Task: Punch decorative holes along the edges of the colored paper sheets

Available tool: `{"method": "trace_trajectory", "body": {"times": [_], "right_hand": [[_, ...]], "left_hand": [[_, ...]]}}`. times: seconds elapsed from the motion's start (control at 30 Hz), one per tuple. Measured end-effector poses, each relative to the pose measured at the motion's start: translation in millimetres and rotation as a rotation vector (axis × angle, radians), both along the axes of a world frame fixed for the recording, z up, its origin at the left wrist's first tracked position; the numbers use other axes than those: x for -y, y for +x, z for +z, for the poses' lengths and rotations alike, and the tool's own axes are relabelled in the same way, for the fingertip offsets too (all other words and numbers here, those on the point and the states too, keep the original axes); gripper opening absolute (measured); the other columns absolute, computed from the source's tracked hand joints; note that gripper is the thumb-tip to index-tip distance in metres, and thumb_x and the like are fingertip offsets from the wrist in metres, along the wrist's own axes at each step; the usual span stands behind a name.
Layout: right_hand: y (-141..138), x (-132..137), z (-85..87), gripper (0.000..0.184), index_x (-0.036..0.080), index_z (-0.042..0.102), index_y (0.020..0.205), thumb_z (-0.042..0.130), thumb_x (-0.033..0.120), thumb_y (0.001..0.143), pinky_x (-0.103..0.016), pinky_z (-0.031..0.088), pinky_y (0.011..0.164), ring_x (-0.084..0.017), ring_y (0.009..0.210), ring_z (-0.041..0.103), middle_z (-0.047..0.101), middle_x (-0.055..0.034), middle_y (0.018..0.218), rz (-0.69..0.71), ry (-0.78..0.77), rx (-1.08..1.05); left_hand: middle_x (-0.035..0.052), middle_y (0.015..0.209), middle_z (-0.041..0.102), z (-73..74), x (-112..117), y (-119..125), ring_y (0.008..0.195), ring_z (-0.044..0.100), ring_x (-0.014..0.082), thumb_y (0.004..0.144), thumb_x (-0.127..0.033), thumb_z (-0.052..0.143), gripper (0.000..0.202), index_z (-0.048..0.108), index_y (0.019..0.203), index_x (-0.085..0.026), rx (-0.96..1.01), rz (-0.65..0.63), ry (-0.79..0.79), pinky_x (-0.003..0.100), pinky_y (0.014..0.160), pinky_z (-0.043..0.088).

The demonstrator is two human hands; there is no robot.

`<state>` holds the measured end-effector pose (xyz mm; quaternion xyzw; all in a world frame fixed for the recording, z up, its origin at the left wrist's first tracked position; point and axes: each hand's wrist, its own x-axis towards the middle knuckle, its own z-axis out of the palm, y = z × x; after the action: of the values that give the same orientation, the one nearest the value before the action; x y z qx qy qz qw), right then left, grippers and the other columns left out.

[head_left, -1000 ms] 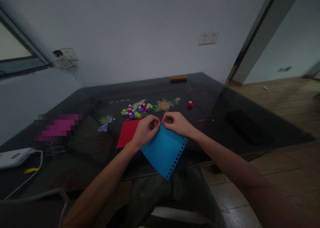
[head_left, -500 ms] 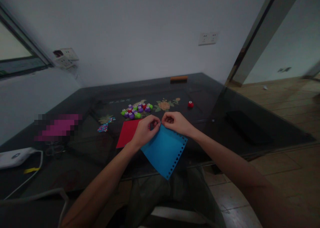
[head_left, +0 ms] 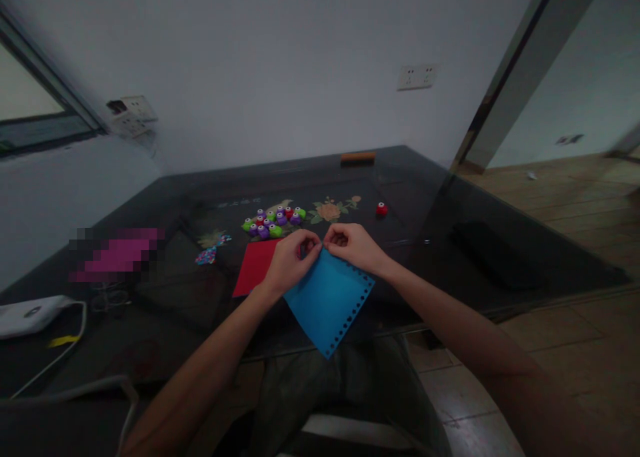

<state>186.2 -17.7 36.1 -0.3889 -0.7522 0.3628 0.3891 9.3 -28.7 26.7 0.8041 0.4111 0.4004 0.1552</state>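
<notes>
Two hands pinch the corner of a blue sheet

Head view: the step in hand appears to be fine work at the far corner of the blue paper (head_left: 333, 297), whose right-hand edges carry a row of small holes; whether it is being creased or torn, I cannot tell. The next move likely calls for a firm, even hold at that corner. The left hand (head_left: 294, 258) pinches the paper between thumb and curled fingers; the right hand (head_left: 356, 247) pinches just beside it, fingers tucked in. The sheet slants down toward the lap, past the table (head_left: 430, 183) edge. Red paper (head_left: 254, 269) lies partly behind the left hand.
</notes>
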Motion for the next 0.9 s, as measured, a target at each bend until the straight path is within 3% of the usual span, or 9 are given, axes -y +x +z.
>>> {"method": "trace_trajectory", "body": {"times": [0.47,0.9], "right_hand": [[-1.9,0.8,-2.5,0.005,0.015,0.059,0.069,0.056,0.013,0.072,-0.023,0.041,0.057,-0.012,0.059,0.054,0.058,-0.0004,0.062,-0.081,0.092,0.080],[-4.8,1.2,-3.9,0.007,0.015,0.060,0.068,0.057,0.009,0.071,-0.022,0.040,0.057,-0.011,0.059,0.055,0.059,0.0001,0.061,-0.111,0.099,0.104]], "left_hand": [[0.0026,0.073,0.064,-3.2,-1.2,-1.7,0.068,0.058,0.0159,0.077,-0.021,0.060,0.011,0.066,0.085,-0.017,0.014,0.051,-0.012,0.027,0.064,0.045],[0.0029,0.074,0.062,-5.1,0.4,-3.7,0.072,0.057,0.0170,0.081,-0.019,0.057,0.006,0.063,0.081,-0.017,-0.302,0.105,0.271,0.028,0.066,0.043]]}}
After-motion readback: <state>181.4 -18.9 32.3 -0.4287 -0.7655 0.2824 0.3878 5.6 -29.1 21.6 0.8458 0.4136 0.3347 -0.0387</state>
